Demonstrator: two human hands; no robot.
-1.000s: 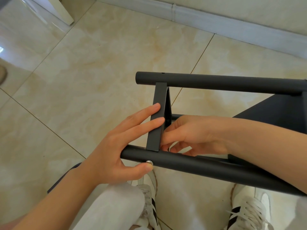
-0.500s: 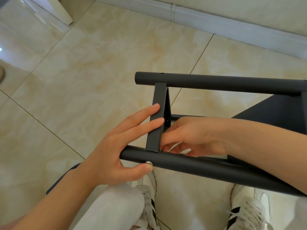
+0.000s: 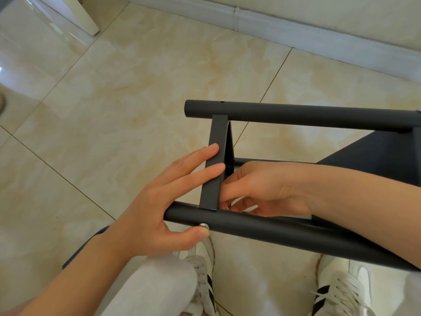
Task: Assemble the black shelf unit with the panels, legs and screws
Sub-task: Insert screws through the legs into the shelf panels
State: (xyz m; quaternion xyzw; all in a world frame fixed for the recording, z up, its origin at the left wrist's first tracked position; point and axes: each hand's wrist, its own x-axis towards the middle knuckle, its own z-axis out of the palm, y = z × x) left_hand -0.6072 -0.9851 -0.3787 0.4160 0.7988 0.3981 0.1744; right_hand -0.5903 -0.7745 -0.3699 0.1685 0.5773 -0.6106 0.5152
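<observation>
Should the flat-fingered left hand [image 3: 155,208] let its thumb slip off the screw [image 3: 203,225], the silver part [image 3: 227,208] pinched by the right hand [image 3: 268,190] at the panel's [image 3: 214,160] 5 o'clock may drop.

Gap btw legs [image 3: 296,116] open; panel [image 3: 214,163] closes its end.

The shelf frame [image 3: 296,117] is black, floor tiles [image 3: 136,99] cream-marbled, sneakers [image 3: 355,277] white with black stripes.

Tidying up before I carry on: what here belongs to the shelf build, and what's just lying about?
Job: near leg, far leg, cross panel, screw, small silver fastener, shelf panel, left hand, right hand.
Around: white furniture foot, skirting board, trainers.
</observation>
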